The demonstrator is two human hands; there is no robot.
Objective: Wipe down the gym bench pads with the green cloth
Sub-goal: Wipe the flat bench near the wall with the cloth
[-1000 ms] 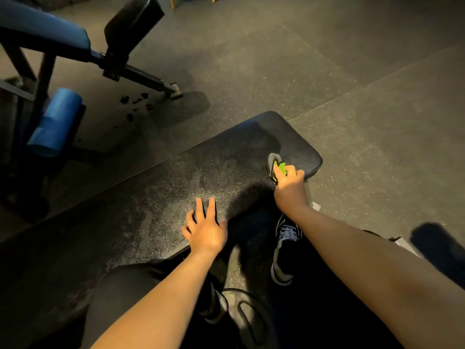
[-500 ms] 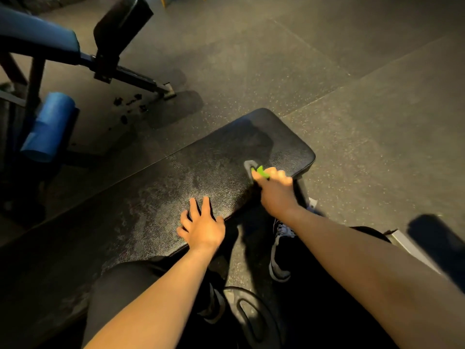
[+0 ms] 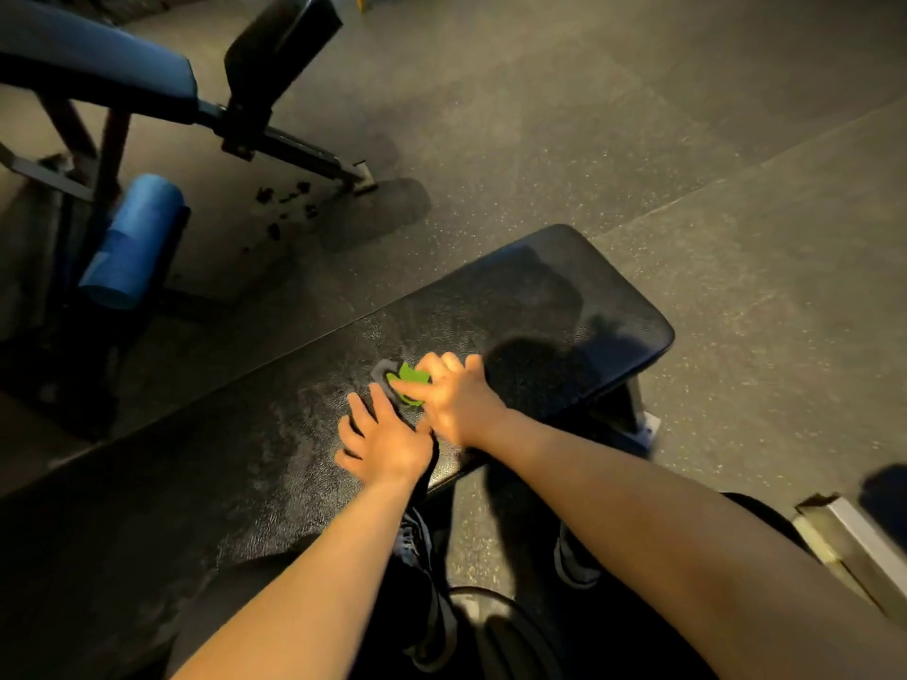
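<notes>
A black textured bench pad (image 3: 564,306) runs from the lower left to the middle right of the head view, with dull streaks across its surface. My right hand (image 3: 454,400) grips the green cloth (image 3: 407,382) and holds it against the pad near the front edge; only a small green and grey part of the cloth shows past the fingers. My left hand (image 3: 385,444) lies flat on the pad with fingers spread, just left of the right hand and almost touching it.
A blue padded bench (image 3: 98,71) with a black roller (image 3: 280,36) and a blue foam roller (image 3: 130,242) stands at the upper left. Dark debris (image 3: 287,203) lies on the rubber floor. My shoes (image 3: 574,561) and a weight plate (image 3: 500,635) are below the pad; a metal bar (image 3: 854,542) lies at right.
My right hand has slid the cloth leftward along the pad, from near its right end to beside my left hand. The left hand has stayed pressed on the pad.
</notes>
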